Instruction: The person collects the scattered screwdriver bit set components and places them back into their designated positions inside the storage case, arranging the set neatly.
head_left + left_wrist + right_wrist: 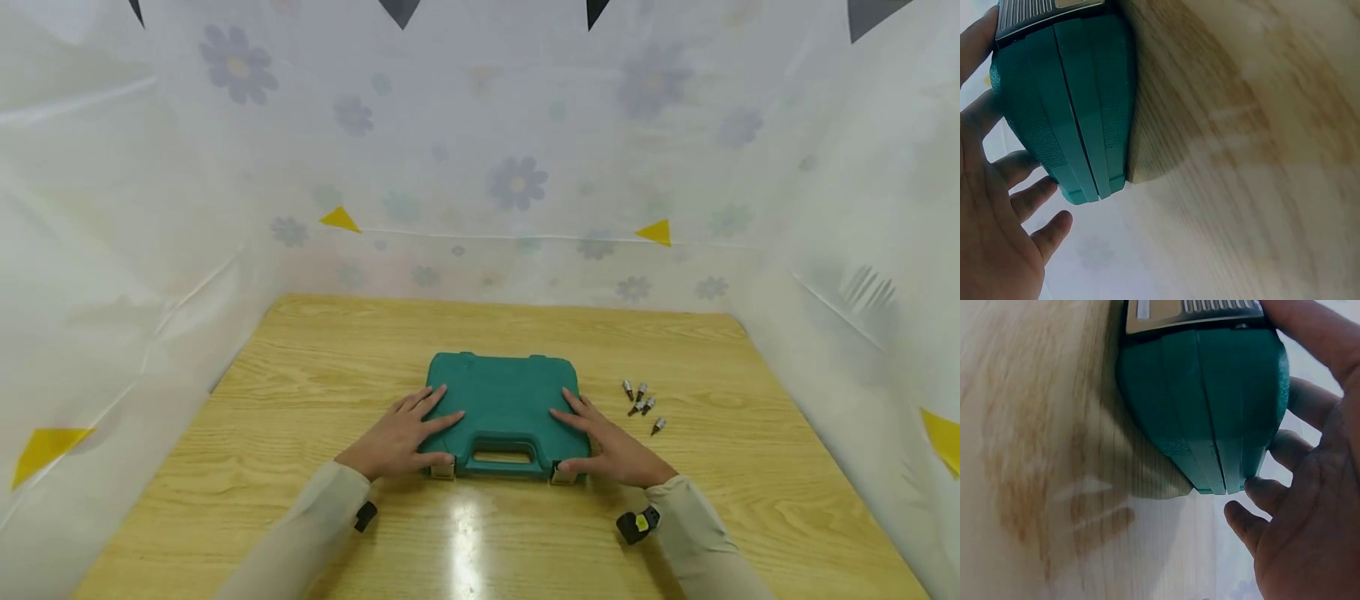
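Note:
A green plastic carrying case [510,396] lies flat on the table, lid down to base with only a thin seam between, its handle toward me. My left hand [396,435] rests on its left side with fingers spread over the lid. The thumb touches the left metal latch [442,471]. On the right side, my right hand [611,446] lies likewise, fingers spread on the lid and thumb at the right metal latch [562,475]. Both wrist views show the case's closed side and a ribbed latch [1216,307] lying flat against its front.
Several small metal bit sockets [648,406] lie loose on the wooden table [337,358] to the right of the case. White sheeting with flower prints [517,183] surrounds the table at the back and sides.

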Demonstrator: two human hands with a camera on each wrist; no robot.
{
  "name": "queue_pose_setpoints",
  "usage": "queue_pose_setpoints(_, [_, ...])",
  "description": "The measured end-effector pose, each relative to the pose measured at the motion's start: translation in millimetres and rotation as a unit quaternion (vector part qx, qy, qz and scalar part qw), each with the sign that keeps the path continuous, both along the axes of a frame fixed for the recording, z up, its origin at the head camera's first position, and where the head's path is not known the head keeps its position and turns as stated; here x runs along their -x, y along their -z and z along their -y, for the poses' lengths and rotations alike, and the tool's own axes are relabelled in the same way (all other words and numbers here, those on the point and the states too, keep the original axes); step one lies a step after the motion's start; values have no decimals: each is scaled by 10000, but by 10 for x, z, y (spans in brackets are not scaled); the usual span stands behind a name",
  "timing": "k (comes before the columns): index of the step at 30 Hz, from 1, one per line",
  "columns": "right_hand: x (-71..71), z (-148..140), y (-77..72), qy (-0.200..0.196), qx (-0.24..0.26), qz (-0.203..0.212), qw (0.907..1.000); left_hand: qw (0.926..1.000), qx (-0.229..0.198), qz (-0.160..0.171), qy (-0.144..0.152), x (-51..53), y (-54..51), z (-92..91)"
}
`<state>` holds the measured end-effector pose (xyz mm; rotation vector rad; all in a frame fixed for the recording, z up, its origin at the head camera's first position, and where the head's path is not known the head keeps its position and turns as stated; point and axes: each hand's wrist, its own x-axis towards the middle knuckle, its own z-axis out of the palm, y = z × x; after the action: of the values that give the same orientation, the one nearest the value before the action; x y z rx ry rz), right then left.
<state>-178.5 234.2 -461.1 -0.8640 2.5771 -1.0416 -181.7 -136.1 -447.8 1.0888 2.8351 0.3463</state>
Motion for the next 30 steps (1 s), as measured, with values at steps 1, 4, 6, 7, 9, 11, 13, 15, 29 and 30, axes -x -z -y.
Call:
queue_pose_setpoints(1, [3, 0, 1, -2, -2, 3, 10000, 10000, -13, 0, -7, -3, -1, 1])
queue_pose_setpoints(4, [10, -1, 1, -1, 33, 8, 10000, 10000, -57, 12, -22, -7, -10, 2])
queue_pose_setpoints(6, [11, 2, 2, 1, 43, -4, 10000, 10000, -79, 20, -7, -8, -13, 4])
queue_pose_setpoints(7, [9, 3, 3, 0, 51, -6, 10000, 10000, -86, 22, 3, -10, -16, 4])
queue_pose_setpoints(9, [5, 5, 12, -2, 83, -14, 10000, 9999, -95, 23, 25, -11, -13, 7])
queue_pose_setpoints(11, [-1, 6, 20, -7, 81, -16, 10000, 9999, -99, 13, 41, -12, -7, 5])
queue_pose_setpoints(13, [-5, 5, 21, -10, 85, -15, 10000, 9999, -97, -11, 32, -11, -3, -1])
queue_pose_setpoints(15, [-7, 4, 12, -4, 87, -13, 10000, 9999, -110, -14, 3, -10, -4, -12])
queue_pose_setpoints(29, [-18, 5, -23, 189, 198, 290, 9992, 9991, -283, 226, -234, -13, -20, -78])
queue_pose_setpoints(30, [-17, 4, -24, 206, 214, 319, 9991, 9990, -290, 238, -251, -10, -20, -84])
